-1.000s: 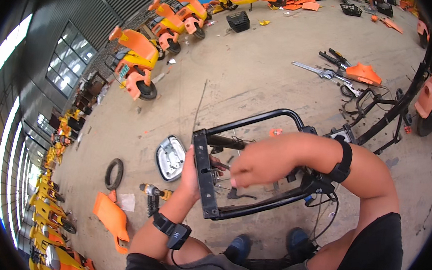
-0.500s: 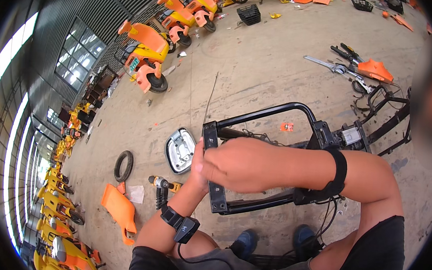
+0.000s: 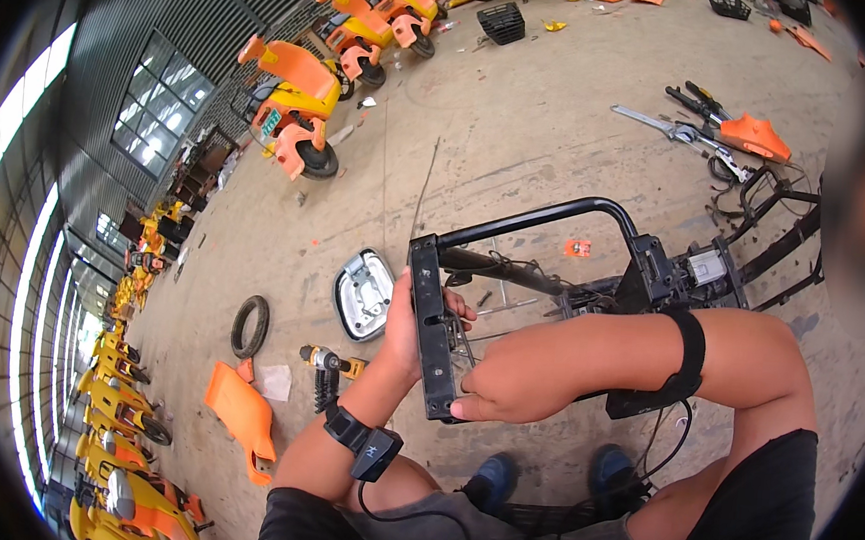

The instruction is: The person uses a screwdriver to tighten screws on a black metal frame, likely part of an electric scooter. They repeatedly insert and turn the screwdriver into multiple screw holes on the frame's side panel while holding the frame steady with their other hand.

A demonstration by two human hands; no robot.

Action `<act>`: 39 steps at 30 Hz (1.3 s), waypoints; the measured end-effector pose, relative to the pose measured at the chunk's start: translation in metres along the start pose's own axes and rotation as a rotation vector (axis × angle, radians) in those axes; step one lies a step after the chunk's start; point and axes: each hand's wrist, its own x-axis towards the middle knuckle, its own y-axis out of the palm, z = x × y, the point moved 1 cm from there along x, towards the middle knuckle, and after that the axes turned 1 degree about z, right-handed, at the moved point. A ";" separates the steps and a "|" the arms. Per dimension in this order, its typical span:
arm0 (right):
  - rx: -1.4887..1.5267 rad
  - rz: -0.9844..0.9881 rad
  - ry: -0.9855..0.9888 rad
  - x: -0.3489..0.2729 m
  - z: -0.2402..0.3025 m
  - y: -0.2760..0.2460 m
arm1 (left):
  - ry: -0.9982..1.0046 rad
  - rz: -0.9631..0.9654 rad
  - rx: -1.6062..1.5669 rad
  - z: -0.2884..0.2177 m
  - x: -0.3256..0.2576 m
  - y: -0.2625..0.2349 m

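In the head view, a black metal frame (image 3: 552,278) sits at the centre of the picture, a rounded tube loop running from a flat upright bar on its left side toward a cluster of brackets and wiring at right centre. The left hand (image 3: 411,321) comes up from the lower middle and wraps around that flat bar from the left edge, fingers curled over it in a firm grasp, with the bar lying between thumb and fingers. The right hand (image 3: 515,376) reaches in from the right, just below centre, and presses against the lower end of the same bar; its fingers (image 3: 473,405) are bent and pinched together at the bar's bottom corner, though whether they hold a small part there I cannot tell. Both wrists carry black bands.

Left of the frame, on the concrete floor (image 3: 524,106), lies a silver headlamp housing (image 3: 363,293), near the left hand but apart from it. Below it lies a cordless drill (image 3: 331,365), then a tyre (image 3: 250,326) and an orange panel (image 3: 241,419) toward the lower left. Orange scooters (image 3: 294,100) stand in the upper left, and loose tools (image 3: 703,123) lie in the upper right.
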 end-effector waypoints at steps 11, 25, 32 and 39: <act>-0.052 -0.066 0.108 -0.024 -0.032 -0.037 | 0.008 -0.140 0.005 -0.002 -0.006 0.007; 0.546 -0.633 -0.149 0.008 -0.017 -0.053 | 0.116 0.025 0.080 -0.002 -0.006 0.007; 0.194 -0.600 -0.294 0.009 -0.011 -0.039 | -0.022 -0.015 -0.043 -0.006 -0.014 0.010; 0.092 -0.300 -0.212 -0.007 -0.011 -0.024 | 0.008 -0.105 -0.006 -0.007 -0.008 0.010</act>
